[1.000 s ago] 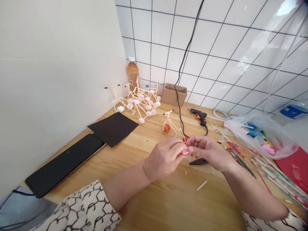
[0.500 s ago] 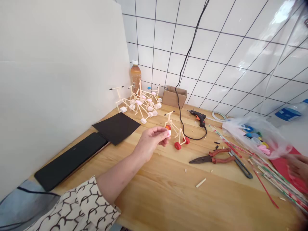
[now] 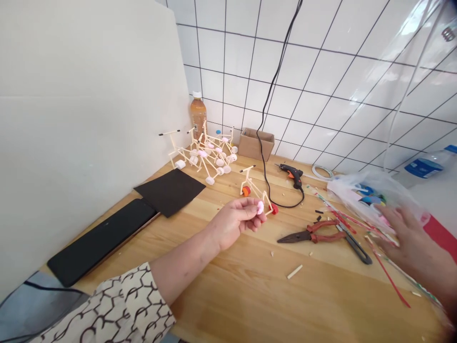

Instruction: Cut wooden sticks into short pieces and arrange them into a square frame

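Note:
Between thumb and fingers, my left hand [image 3: 237, 221] pinches a small pale pink disc [image 3: 260, 207]. Just behind it stands a little tricycle model [image 3: 257, 189] of thin wooden sticks, with red and orange wheels and a dark-tipped handlebar; the hand partly covers it. My right hand [image 3: 416, 250], somewhat blurred, is over the striped sticks [image 3: 389, 238] with its fingers apart and nothing visible in them. Its fingertips are near the clear plastic bag [image 3: 352, 190] of coloured caps; whether they touch it I cannot tell.
Pliers [image 3: 310, 233] and a utility knife [image 3: 359, 247] lie mid-right, with a glue gun [image 3: 293, 175] behind. Several stick models [image 3: 203, 155] stand back left by a bottle [image 3: 198, 114] and cardboard box [image 3: 255, 144]. A phone [image 3: 103, 240] and black sheet [image 3: 171, 190] lie left.
My left hand has moved slightly right and down with the pink disc, now overlapping the tricycle's wheels. My right hand has come in from the right edge and its fingers have spread.

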{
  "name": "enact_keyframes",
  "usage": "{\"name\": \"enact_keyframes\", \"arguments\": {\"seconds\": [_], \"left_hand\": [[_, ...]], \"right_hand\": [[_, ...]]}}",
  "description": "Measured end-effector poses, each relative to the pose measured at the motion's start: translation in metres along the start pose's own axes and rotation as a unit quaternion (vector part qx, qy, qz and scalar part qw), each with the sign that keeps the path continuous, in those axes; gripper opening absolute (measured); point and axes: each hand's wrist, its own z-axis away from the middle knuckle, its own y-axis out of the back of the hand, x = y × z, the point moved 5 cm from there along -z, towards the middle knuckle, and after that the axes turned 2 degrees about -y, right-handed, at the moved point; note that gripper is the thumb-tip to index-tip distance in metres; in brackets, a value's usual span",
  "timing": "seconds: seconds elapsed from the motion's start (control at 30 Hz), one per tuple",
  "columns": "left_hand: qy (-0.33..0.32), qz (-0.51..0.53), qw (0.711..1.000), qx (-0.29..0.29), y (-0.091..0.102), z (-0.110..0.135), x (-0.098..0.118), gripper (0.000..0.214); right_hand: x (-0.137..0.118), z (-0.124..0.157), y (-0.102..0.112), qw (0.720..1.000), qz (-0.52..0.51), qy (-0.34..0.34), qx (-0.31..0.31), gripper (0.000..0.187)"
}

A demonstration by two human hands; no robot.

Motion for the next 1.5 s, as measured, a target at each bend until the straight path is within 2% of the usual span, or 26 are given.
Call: {"name": "enact_keyframes", "arguments": {"seconds": [0.03,0.1,0.17,0.2,0.27,0.33,0.43,0.53,0.67,0.77,0.83,0.9,1.0,1.2,1.5], "left_hand": [[0.01,0.016,1.0,-0.014,-0.002,0.0,-0.002,0.019],[0.026,0.045,0.998,-0.037,-0.006,-0.001,-0.005,0.022],[0.04,0.066,0.995,-0.057,-0.01,-0.002,-0.01,0.024],[0.046,0.075,0.994,-0.066,-0.012,-0.003,-0.012,0.024],[0.054,0.089,0.991,-0.087,-0.015,-0.005,-0.017,0.025],[0.055,0.097,0.988,-0.105,-0.019,-0.006,-0.02,0.026],[0.045,0.098,0.987,-0.12,-0.022,-0.008,-0.023,0.024],[0.033,0.09,0.989,-0.109,-0.022,-0.009,-0.025,0.024],[0.017,0.04,0.996,-0.074,-0.016,-0.011,-0.024,0.028],[-0.05,-0.055,0.996,0.042,0.003,-0.016,-0.014,0.019],[-0.108,-0.122,0.979,0.121,0.017,-0.02,-0.006,0.014],[-0.153,-0.182,0.959,0.155,0.025,-0.025,0.001,0.011],[-0.198,-0.28,0.927,0.154,0.028,-0.032,0.004,0.012],[-0.197,-0.397,0.882,0.159,0.026,-0.042,-0.001,0.021],[-0.2,-0.441,0.857,0.174,0.024,-0.048,0.0,0.024]], "right_hand": [[-0.03,-0.01,-0.007,0.999,0.029,0.012,-0.006,0.053],[-0.083,-0.016,-0.015,1.0,0.001,0.006,-0.01,0.035],[-0.123,-0.011,-0.023,0.993,-0.098,-0.043,-0.04,0.028],[-0.144,-0.007,-0.031,0.984,-0.153,-0.038,-0.088,0.028],[-0.182,-0.002,-0.041,0.964,-0.234,-0.001,-0.123,0.03],[-0.21,0.0,-0.052,0.945,-0.287,0.018,-0.155,0.025],[-0.236,-0.001,-0.064,0.929,-0.339,0.033,-0.147,0.024],[-0.244,-0.001,-0.072,0.923,-0.362,0.023,-0.127,0.018],[-0.241,-0.003,-0.076,0.922,-0.369,-0.008,-0.121,0.014],[-0.233,-0.015,-0.076,0.947,-0.313,-0.004,-0.07,0.015],[-0.226,-0.026,-0.078,0.966,-0.256,0.015,-0.02,0.014],[-0.222,-0.037,-0.084,0.974,-0.223,0.038,0.006,0.012],[-0.218,-0.046,-0.097,0.974,-0.221,0.047,-0.002,0.014],[-0.227,-0.047,-0.104,0.971,-0.231,0.057,-0.013,0.014],[-0.242,-0.048,-0.103,0.974,-0.134,0.181,0.038,0.011]]}}
